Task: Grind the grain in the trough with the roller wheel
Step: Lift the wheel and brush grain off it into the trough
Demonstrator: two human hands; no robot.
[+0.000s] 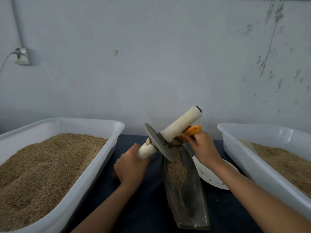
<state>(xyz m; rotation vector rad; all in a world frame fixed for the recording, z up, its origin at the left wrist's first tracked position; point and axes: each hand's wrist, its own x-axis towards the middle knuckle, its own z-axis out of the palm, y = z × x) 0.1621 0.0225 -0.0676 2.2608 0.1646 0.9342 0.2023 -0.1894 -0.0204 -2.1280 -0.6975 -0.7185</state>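
Grain [176, 172] lying heaped in trough [186, 199] between two tubs, looking mostly whole; grinding seemingly barely begun. Left hand [131, 167] gripping roller wheel [158, 142] by white handle, wheel tilted above trough's far end. Right hand [202, 147] clutching orange-handled tool [191, 130] beside wheel.

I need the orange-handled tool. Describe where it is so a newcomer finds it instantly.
Between the two white tubs of grain lies a dark metal trough. At its far end, the right hand grips the tool, just under the roller's white handle. It is the only orange thing here.
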